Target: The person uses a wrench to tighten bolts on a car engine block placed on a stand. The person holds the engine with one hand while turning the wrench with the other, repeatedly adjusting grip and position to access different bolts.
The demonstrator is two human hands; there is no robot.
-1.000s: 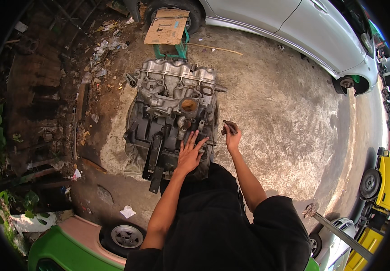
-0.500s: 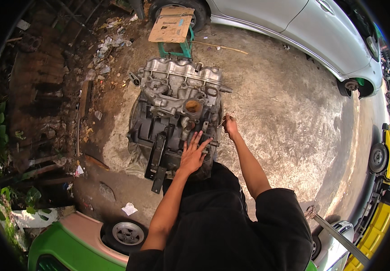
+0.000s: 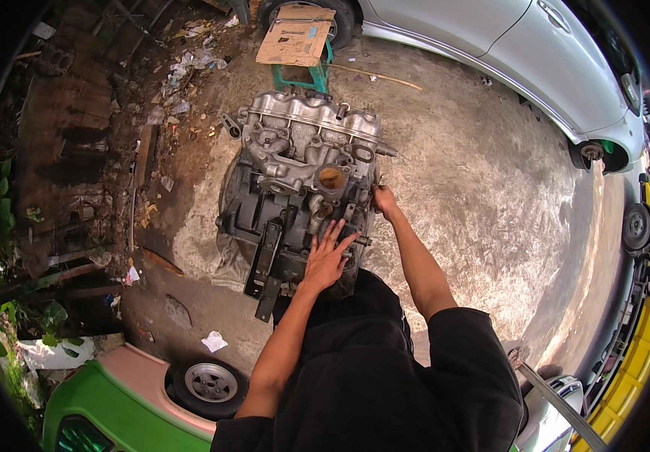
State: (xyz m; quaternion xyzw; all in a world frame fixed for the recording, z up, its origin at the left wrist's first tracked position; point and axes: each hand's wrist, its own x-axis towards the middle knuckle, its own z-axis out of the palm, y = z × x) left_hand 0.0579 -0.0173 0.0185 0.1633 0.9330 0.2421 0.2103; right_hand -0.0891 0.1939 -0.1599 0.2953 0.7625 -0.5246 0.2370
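A dismantled car engine [image 3: 279, 158] stands in front of me, with a silver valve cover, an intake casting with a round opening [image 3: 331, 179], and a dark lower block carrying a long black bracket [image 3: 266, 260]. My left hand [image 3: 327, 258] lies on the lower right part of the block, fingers spread and holding nothing. My right hand [image 3: 383, 201] is at the engine's right side, above and right of the left one, its fingers curled around something too hidden to make out.
A cardboard-topped teal stool [image 3: 297, 70] stands beyond the engine beside a silver car [image 3: 528, 75]. Debris [image 3: 182, 75] and dark boards [image 3: 61, 135] lie left. A green-and-pink car [image 3: 106, 395] is behind me, a metal bar [image 3: 555, 395] and yellow vehicles [image 3: 645, 339] right.
My right hand has moved up and in to the engine's side with its small object, which is now mostly hidden. My left hand stays spread on the block. The view has shifted slightly.
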